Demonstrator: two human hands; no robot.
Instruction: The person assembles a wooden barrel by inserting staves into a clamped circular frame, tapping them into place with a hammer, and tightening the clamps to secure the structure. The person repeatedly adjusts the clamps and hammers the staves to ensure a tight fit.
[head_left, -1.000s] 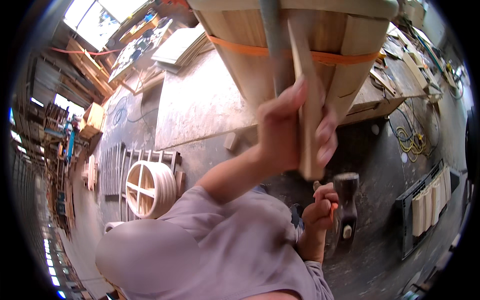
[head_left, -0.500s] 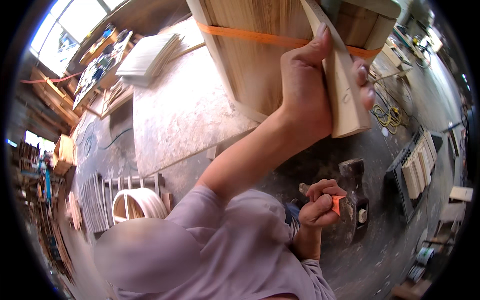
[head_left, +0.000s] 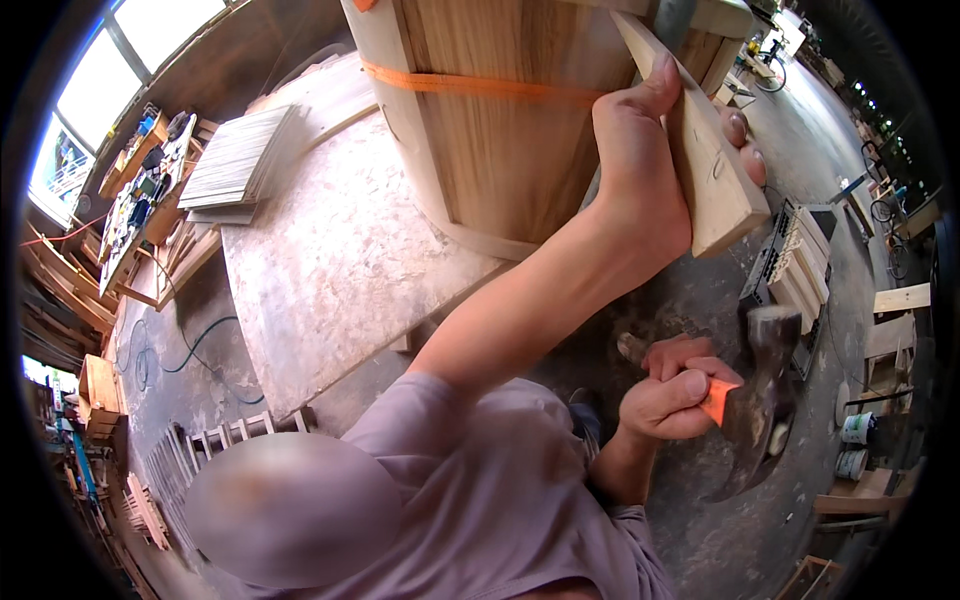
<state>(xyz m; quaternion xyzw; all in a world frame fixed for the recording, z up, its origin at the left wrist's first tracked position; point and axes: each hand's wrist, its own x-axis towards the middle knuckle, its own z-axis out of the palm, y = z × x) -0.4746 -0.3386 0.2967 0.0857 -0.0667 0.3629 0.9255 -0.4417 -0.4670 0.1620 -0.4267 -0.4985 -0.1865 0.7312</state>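
My left hand (head_left: 650,140) is closed around a pale wooden board (head_left: 715,190), thumb on the near face and fingertips showing past the far edge. The board slants against the side of a large wooden tub (head_left: 510,150) made of upright staves, with an orange strap (head_left: 470,84) around it. Lower right, my right hand (head_left: 680,390) grips a hammer (head_left: 765,400) by its handle. Its dark metal head sticks out to the right of my fist. A bit of orange (head_left: 718,398) shows between fist and head, and the handle's wooden end (head_left: 630,347) pokes out on the other side.
The tub stands on a worn, pale tabletop (head_left: 310,250). A stack of thin boards (head_left: 240,150) lies at its far left. Beyond is a cluttered workbench (head_left: 150,190). On the floor are a dark crate of wood strips (head_left: 800,265) and a hose (head_left: 200,345).
My view has shifted, so the tub sits further left. The board's lower end and my left hand have moved right. My right hand has carried the hammer right and slightly up.
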